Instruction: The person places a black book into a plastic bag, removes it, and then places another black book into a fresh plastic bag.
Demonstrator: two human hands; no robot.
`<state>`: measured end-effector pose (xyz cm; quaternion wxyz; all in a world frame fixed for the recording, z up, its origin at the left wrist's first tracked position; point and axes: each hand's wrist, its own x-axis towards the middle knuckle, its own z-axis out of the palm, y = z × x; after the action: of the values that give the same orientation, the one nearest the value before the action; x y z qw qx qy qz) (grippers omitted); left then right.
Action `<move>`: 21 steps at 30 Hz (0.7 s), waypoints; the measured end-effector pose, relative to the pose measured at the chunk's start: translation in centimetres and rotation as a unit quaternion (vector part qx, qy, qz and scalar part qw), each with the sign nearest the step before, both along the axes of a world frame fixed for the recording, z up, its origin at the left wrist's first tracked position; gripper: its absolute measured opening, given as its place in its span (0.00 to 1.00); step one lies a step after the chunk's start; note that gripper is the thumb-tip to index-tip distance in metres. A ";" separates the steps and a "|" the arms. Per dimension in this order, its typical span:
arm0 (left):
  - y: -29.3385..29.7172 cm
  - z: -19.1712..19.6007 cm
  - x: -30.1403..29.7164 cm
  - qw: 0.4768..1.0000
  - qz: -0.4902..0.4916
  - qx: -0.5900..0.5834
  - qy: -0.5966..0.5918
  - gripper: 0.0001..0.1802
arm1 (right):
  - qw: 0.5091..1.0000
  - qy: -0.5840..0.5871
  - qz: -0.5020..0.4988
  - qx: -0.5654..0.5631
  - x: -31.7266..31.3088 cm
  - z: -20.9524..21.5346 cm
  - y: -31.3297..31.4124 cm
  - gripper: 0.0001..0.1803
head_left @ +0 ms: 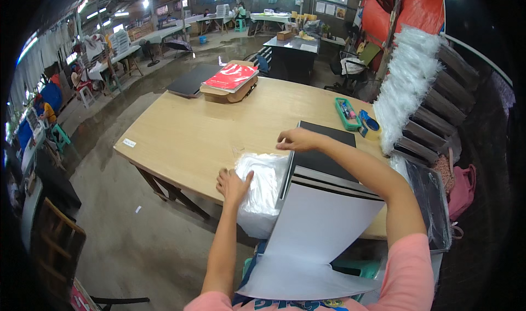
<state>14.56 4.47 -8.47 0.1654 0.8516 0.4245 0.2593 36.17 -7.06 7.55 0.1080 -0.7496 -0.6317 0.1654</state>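
Note:
My left hand (234,186) lies with thumb and fingers apart on a stack of clear plastic sleeves (264,185) at the table's near edge. Just right of the sleeves is a pile of black boards (324,152). Over the pile's far left corner is my right hand (297,140), fingers curled together. Whatever they may hold is too small to make out. A large white sheet (320,215) slopes from the near side of the boards toward my lap. Below it, a translucent sheet (307,278) spreads across my lap.
On the wooden table (181,130) are a red booklet (230,76) on a cardboard box, a black panel (193,80), a green basket (347,114) and tape rolls (370,126). Plastic-wrapped black stacks (438,108) rise at right. A wooden chair (57,240) stands at left; several people sit farther off.

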 end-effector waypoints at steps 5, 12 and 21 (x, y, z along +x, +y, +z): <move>-1.0 2.1 0.9 0.970 -0.079 -0.172 -0.155 0.26 | 0.996 0.032 0.061 0.063 -0.3 -6.9 5.6 0.40; 2.4 -5.0 7.0 0.626 -0.128 -0.528 -0.559 0.38 | 0.943 -0.069 0.211 0.246 -5.5 -9.2 7.8 0.19; -2.3 1.3 9.6 0.770 -0.148 -0.420 -0.457 0.30 | 0.937 -0.254 0.045 0.237 3.0 -12.1 5.2 0.13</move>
<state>24.13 2.15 -7.20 0.7176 0.5306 0.2342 0.3856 39.18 -1.83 -4.54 0.1104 -0.6902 -0.6921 -0.1802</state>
